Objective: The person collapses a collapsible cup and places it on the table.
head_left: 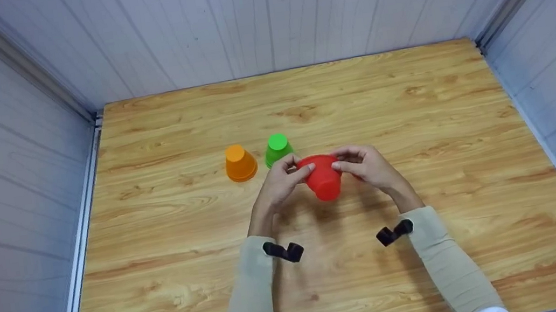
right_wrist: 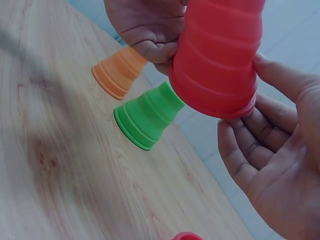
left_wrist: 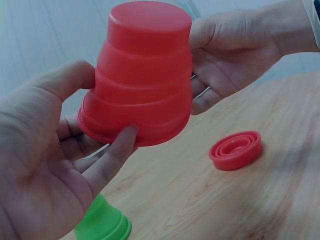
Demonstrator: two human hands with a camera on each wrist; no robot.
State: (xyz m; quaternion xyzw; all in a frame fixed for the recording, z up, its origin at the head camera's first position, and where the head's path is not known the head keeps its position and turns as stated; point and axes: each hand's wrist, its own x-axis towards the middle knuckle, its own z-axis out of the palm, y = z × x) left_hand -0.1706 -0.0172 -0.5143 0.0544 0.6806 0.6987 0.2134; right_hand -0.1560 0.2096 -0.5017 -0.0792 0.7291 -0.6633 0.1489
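Both the left hand (head_left: pixel 276 186) and right hand (head_left: pixel 373 168) pinch a red tapered plastic-looking cup (head_left: pixel 325 181). An orange ribbed cup (head_left: pixel 240 165) stands rim-down beside a green ribbed cup (head_left: pixel 278 150).

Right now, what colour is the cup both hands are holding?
Red. The cup shows best in the left wrist view.

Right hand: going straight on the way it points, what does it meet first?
The right hand meets the red cup it already grips; past that, probably the left hand on the cup's other side, though depth is hard to judge.
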